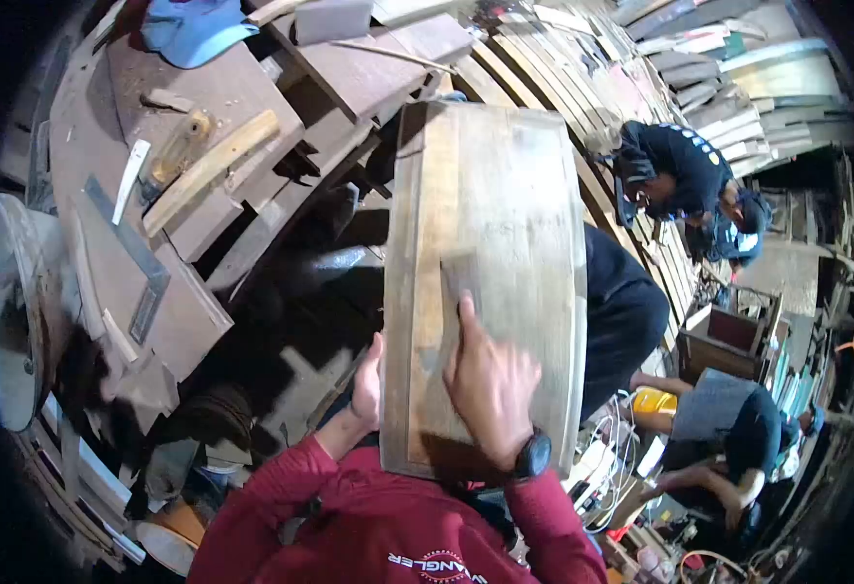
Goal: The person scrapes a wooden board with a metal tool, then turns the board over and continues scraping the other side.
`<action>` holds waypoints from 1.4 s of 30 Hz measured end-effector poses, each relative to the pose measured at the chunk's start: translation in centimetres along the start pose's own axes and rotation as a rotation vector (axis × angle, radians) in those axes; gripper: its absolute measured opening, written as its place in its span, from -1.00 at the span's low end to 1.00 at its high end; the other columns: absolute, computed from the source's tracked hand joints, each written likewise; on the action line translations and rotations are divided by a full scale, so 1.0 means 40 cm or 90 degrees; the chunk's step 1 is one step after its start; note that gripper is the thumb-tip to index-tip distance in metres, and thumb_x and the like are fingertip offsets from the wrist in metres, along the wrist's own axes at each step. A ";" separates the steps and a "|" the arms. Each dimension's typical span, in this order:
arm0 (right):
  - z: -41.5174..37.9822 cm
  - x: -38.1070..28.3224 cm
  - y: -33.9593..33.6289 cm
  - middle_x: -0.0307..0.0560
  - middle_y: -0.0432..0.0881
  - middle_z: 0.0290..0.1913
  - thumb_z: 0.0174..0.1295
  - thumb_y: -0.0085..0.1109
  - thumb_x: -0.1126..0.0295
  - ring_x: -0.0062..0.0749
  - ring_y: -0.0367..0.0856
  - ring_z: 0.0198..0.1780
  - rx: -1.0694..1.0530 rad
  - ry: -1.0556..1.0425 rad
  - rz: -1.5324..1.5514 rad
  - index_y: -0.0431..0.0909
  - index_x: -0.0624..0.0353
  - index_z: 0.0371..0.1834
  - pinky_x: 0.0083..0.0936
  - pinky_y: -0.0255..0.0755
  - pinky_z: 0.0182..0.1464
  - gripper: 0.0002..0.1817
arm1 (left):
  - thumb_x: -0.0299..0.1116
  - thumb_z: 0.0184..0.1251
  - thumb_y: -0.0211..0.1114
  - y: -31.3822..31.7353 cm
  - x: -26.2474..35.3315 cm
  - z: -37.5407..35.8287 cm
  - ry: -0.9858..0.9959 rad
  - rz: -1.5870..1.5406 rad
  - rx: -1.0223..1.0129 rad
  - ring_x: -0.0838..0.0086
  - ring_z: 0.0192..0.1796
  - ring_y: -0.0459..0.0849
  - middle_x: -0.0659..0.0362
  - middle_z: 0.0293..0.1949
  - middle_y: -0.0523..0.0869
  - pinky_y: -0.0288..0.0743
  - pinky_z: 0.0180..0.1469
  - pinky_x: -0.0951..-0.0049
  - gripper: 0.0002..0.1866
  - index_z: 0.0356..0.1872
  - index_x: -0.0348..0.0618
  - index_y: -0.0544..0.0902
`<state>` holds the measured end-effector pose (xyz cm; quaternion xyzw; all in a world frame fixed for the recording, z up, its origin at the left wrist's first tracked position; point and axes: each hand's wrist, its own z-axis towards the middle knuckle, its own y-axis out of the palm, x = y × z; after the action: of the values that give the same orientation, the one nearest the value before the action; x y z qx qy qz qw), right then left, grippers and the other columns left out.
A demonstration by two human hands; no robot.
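A wooden panel with a bevelled border lies tilted across my lap in the middle of the head view. A paler, yellowish strip runs along its left part. My left hand grips the panel's left edge, with some of its fingers hidden behind it. My right hand, slightly blurred, wears a dark watch on the wrist. It holds a small, flat, brownish-grey piece that looks like sandpaper against the panel's face, the index finger stretched along it.
At upper left, a workbench bears a metal square, a hand saw's wooden handle, wood offcuts and a blue cap. Stacked boards lie behind. Co-workers bend at the right, near a wooden cabinet and tangled white cables.
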<state>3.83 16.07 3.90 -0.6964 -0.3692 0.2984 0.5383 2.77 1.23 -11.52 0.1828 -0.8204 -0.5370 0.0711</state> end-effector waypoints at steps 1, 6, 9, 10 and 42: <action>0.022 0.004 0.023 0.09 0.58 -0.68 0.34 0.16 0.25 0.00 0.64 -0.66 0.063 -0.013 -0.003 0.52 -0.07 0.47 -0.02 0.46 -0.54 -0.43 | 0.27 0.67 -0.16 0.001 -0.011 -0.006 -0.002 0.006 0.015 0.24 0.46 0.49 0.08 0.46 0.50 0.35 0.51 0.09 -0.26 0.58 -0.07 0.28; -0.065 -0.038 -0.039 0.13 0.61 -0.64 0.32 0.16 0.26 0.03 0.66 -0.61 -0.143 0.017 0.009 0.50 -0.08 0.48 -0.01 0.51 -0.47 -0.41 | 0.28 0.66 -0.15 0.032 0.009 -0.003 0.068 0.151 0.058 0.24 0.45 0.51 0.11 0.45 0.51 0.37 0.50 0.09 -0.26 0.58 -0.05 0.29; -0.003 -0.015 0.006 0.13 0.62 -0.62 0.28 0.19 0.26 0.04 0.67 -0.60 -0.052 -0.004 0.038 0.48 -0.10 0.50 0.01 0.50 -0.46 -0.36 | 0.29 0.66 -0.15 -0.014 -0.003 -0.006 -0.041 -0.019 -0.007 0.25 0.44 0.51 0.11 0.45 0.51 0.38 0.49 0.11 -0.25 0.58 -0.05 0.29; 0.012 -0.010 0.021 0.13 0.63 -0.61 0.27 0.21 0.26 0.04 0.67 -0.59 0.005 -0.021 0.043 0.47 -0.10 0.51 0.02 0.50 -0.46 -0.35 | 0.29 0.66 -0.16 -0.007 -0.007 -0.002 -0.026 0.008 0.005 0.25 0.44 0.51 0.11 0.44 0.52 0.38 0.49 0.11 -0.25 0.58 -0.05 0.29; -0.217 -0.112 -0.008 0.09 0.72 -0.49 0.21 0.15 0.34 0.01 0.77 -0.44 -0.167 -0.026 0.072 0.31 0.31 0.56 -0.05 0.59 -0.41 -0.23 | 0.22 0.68 -0.11 -0.019 0.002 0.003 0.065 0.111 0.113 0.27 0.30 0.60 0.14 0.29 0.64 0.45 0.41 0.14 -0.34 0.45 -0.09 0.45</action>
<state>8.34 7.78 6.40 -0.7739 -0.3763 0.2915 0.4177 2.84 1.02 -12.24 0.1435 -0.8728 -0.4440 0.1432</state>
